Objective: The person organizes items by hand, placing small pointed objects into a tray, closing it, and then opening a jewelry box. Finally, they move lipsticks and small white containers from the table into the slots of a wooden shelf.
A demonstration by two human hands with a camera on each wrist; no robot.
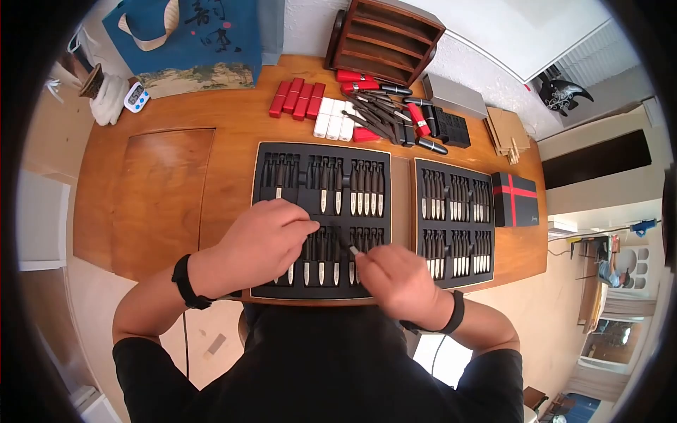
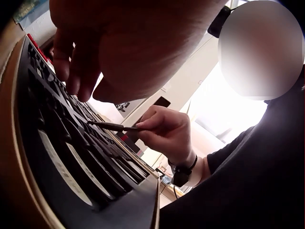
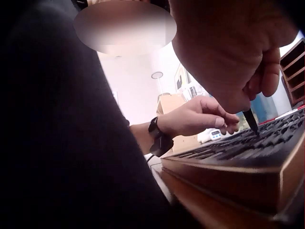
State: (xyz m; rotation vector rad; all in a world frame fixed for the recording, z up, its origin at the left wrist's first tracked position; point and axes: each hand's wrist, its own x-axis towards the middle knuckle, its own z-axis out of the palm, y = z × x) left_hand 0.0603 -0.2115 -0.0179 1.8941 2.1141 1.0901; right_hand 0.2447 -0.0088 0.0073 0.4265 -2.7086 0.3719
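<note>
My right hand pinches a slim dark pen-like stick between thumb and fingers, its dark tip slanting down toward the left black tray. That tray holds rows of similar dark sticks, with pale, tapered lower ends bearing small markings. My left hand hovers over the tray's left half, fingers loosely bent and holding nothing. In the right wrist view, the left hand is beyond the tray's wooden-coloured edge. Part of the tray is hidden under both hands.
A second filled black tray lies to the right, beside a black box with red ribbon. Behind are red boxes, white boxes, a pile of dark sticks, a wooden rack and a blue bag.
</note>
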